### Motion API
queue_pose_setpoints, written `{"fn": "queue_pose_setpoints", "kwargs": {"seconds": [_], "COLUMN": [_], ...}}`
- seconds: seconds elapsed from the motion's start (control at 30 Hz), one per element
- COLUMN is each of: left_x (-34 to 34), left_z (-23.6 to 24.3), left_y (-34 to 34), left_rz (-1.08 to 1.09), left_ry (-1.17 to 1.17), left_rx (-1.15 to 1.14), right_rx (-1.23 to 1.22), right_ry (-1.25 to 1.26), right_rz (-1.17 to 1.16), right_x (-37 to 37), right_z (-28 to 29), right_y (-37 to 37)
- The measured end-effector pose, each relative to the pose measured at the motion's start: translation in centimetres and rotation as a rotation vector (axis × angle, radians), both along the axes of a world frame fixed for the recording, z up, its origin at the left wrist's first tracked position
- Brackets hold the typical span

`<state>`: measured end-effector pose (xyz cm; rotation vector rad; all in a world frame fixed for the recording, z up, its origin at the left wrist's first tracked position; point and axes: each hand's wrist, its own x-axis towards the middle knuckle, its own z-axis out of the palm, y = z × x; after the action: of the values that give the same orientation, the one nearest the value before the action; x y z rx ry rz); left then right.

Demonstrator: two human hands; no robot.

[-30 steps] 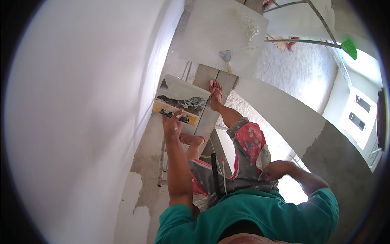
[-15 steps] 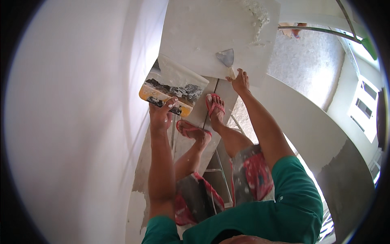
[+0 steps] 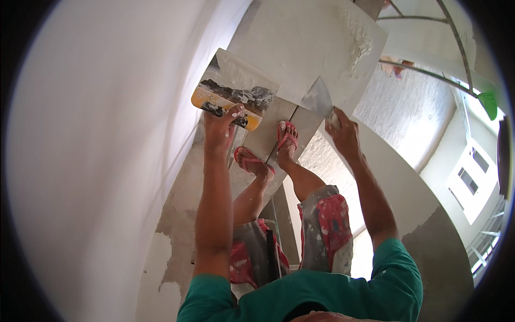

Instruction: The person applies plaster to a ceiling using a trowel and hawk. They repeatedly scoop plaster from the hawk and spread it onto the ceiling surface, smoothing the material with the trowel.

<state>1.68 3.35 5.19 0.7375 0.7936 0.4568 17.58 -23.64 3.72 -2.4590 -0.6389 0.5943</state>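
Note:
My left hand [image 3: 219,127] grips the yellow-and-black handle of a wide plastering blade [image 3: 236,91], close to the white wall. Dark smears and white filler coat the blade's face. My right hand [image 3: 344,136] is closed round the handle of a putty knife [image 3: 317,99]. Its triangular metal blade points up and left, over the near edge of a pale board [image 3: 300,40]. Much of the handle is hidden by my fingers. A ridge of white filler [image 3: 358,45] lies along the board's right side.
My feet in red flip-flops [image 3: 248,160] stand on a narrow plank platform [image 3: 281,110] with a dark gap along it. At left rises a white wall [image 3: 91,150]. A curved ledge [image 3: 399,174] runs along the right. Metal bars [image 3: 424,71] cross the upper right, above a lower floor.
The putty knife lay on the board beside my spread right fingers. Now that hand has closed on it and lifted it nearer to me. The view has shifted slightly.

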Motion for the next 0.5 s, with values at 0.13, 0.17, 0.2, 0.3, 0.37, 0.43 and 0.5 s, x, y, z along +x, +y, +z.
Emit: {"fn": "queue_pose_setpoints", "kwargs": {"seconds": [0.13, 0.17, 0.2, 0.3, 0.37, 0.43, 0.5], "left_x": [-0.1, 0.0, 0.1, 0.3, 0.8, 0.4, 0.2], "left_z": [0.8, 1.3, 1.6, 2.2, 3.4, 3.7, 4.5], "left_y": [-0.7, -0.7, -1.2, -2.2, -2.6, -2.6, -2.6], "left_rz": [0.086, 0.117, 0.153, 0.195, 0.234, 0.211, 0.205], "left_ry": [-0.049, -0.06, -0.077, -0.137, -0.142, -0.183, -0.182], "left_rx": [-0.055, -0.063, -0.069, -0.045, 0.004, 0.034, 0.097], "right_rx": [0.112, 0.076, 0.04, 0.023, 0.031, 0.023, 0.041], "right_ry": [-0.007, 0.024, 0.049, 0.016, 0.009, 0.011, 0.004], "right_rz": [0.151, 0.173, 0.199, 0.266, 0.316, 0.368, 0.423], "right_x": [-1.2, -0.9, -0.5, 1.0, 2.1, 3.0, 4.0], "right_z": [8.3, 9.2, 9.5, 9.2, 9.8, 10.9, 11.9], "right_y": [3.9, 5.0, 5.5, 5.7, 6.2, 6.8, 7.4]}}
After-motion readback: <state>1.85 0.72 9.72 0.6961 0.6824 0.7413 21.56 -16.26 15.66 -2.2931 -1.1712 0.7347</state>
